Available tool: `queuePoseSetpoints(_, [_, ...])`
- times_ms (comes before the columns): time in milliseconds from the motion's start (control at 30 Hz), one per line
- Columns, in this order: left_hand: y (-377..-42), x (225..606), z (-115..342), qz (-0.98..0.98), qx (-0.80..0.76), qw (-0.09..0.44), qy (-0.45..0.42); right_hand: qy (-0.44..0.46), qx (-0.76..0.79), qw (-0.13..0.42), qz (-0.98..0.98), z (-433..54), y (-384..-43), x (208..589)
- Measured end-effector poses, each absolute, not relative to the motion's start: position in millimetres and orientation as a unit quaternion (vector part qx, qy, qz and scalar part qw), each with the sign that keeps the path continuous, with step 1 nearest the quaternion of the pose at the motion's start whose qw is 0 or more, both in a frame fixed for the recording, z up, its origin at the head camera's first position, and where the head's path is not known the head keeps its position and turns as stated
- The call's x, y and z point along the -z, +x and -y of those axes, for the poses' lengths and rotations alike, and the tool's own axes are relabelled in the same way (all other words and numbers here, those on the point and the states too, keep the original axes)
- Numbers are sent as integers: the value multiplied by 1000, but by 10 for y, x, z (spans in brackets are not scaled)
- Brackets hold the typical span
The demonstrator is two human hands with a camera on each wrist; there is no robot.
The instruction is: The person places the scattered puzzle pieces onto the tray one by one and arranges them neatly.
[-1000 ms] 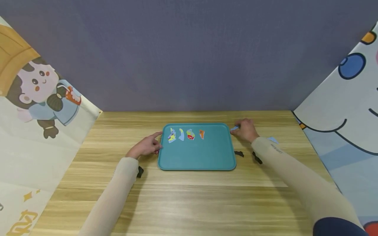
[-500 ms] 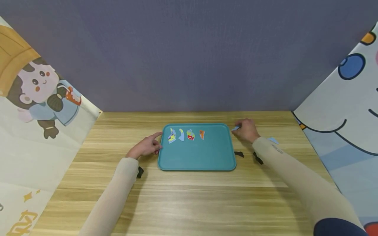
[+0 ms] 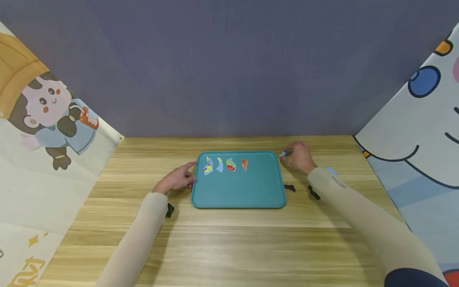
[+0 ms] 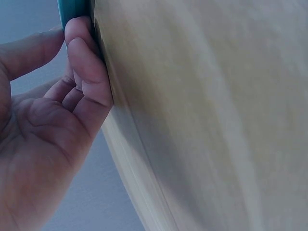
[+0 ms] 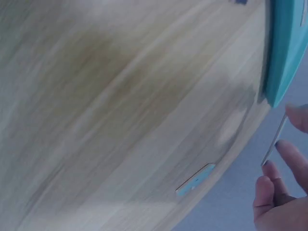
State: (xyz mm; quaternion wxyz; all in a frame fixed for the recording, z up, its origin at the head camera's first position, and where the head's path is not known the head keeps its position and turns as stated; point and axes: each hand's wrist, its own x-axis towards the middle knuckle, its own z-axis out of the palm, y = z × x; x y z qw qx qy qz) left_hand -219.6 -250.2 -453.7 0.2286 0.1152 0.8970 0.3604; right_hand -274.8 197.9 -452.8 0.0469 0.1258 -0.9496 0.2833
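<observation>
A teal tray (image 3: 239, 195) lies on the table, with several irregular flat puzzle pieces in a row near its far left: a yellow and lilac puzzle piece (image 3: 208, 166), a light blue puzzle piece (image 3: 220, 165), a red and green puzzle piece (image 3: 231, 165) and an orange puzzle piece (image 3: 244, 164). My left hand (image 3: 176, 179) touches the tray's left rim with its straight index finger and thumb; its other fingers are bent. Beyond the tray's right rim, my right hand (image 3: 298, 158) pinches a thin light blue puzzle piece (image 3: 282, 154), seen edge-on in the right wrist view.
Another light blue puzzle piece (image 3: 331, 171) lies on the wooden table (image 3: 229, 243) beside the right forearm. A dark piece (image 3: 289, 187) sits right of the tray. Dark objects show near the right wrist (image 3: 313, 192) and left wrist (image 3: 170, 210). A grey-blue wall (image 3: 229, 79) stands behind.
My right hand and its light blue puzzle piece have shifted slightly, the piece turning a little between the fingertips. The left hand, the tray and the pieces in it look unmoved.
</observation>
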Motion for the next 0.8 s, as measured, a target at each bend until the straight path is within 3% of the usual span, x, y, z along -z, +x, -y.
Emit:
queuePoseSetpoints(300, [-2196, 4574, 2498, -898, -361, 229, 107, 182, -290, 68, 937, -1841, -2722, 4531])
queuePoseSetpoints(567, [-2184, 4552, 2491, -898, -361, 229, 105, 227, -302, 7, 926, -1715, -2681, 4527])
queuePoseSetpoints(800, [-2174, 4520, 2482, -897, -364, 227, 106, 259, -288, 6, 922, -1635, -2681, 4549])
